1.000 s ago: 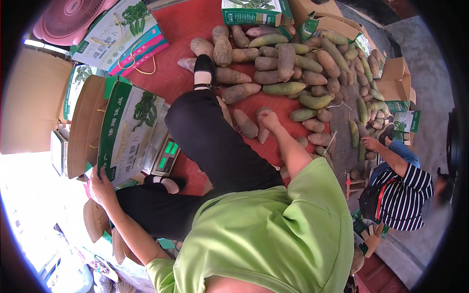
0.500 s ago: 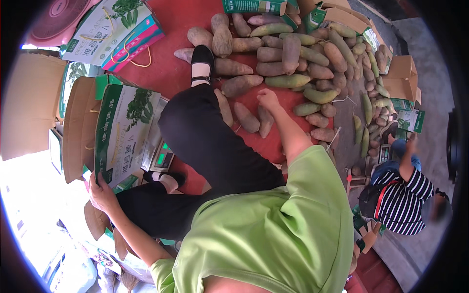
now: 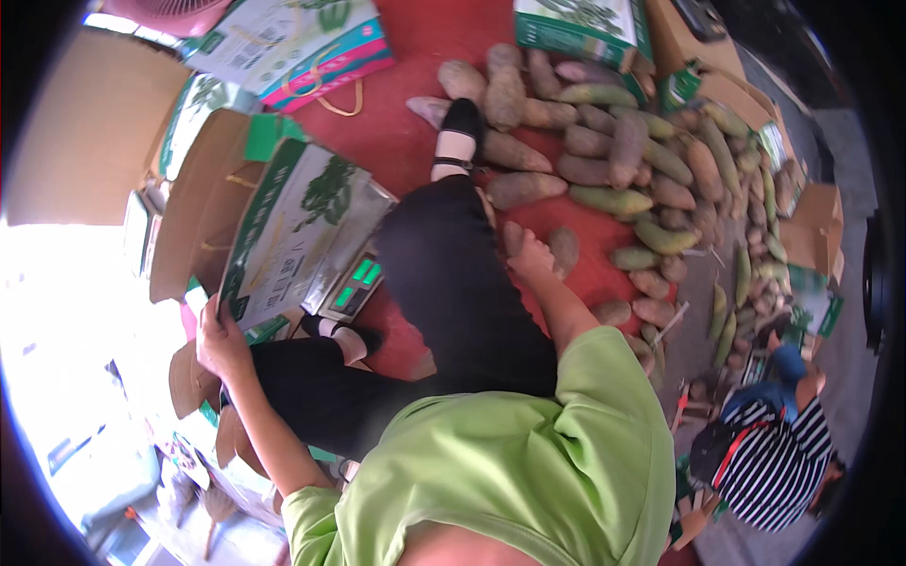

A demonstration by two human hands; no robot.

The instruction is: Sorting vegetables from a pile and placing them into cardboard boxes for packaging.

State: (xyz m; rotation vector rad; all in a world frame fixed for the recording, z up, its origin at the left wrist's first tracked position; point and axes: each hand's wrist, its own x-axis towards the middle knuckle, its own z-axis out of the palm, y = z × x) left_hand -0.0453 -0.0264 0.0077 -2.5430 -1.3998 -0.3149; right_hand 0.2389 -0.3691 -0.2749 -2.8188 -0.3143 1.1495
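My left hand [image 3: 225,347] is closed on the near edge of an open cardboard carton [image 3: 293,226] printed with leafy green radishes. Beside and partly under the carton sits a scale [image 3: 354,285] with a lit green display. My right hand [image 3: 530,257] is wrapped round a soil-coated radish [image 3: 512,238] just beyond my knee; only part of it shows. Another brownish radish [image 3: 563,251] lies right next to that hand on the red mat [image 3: 590,275]. What the carton holds is hidden by its walls.
A large pile of green and brown radishes [image 3: 628,151] spreads ahead to the right. Carrier boxes [image 3: 283,42] stand at the far left, another carton [image 3: 585,28] at the back. At right, a person in a striped shirt [image 3: 779,462] sits by more radishes.
My right hand has come closer to me and now grips a radish. My left hand stays on the carton. The whole view has shifted, so things appear further right.
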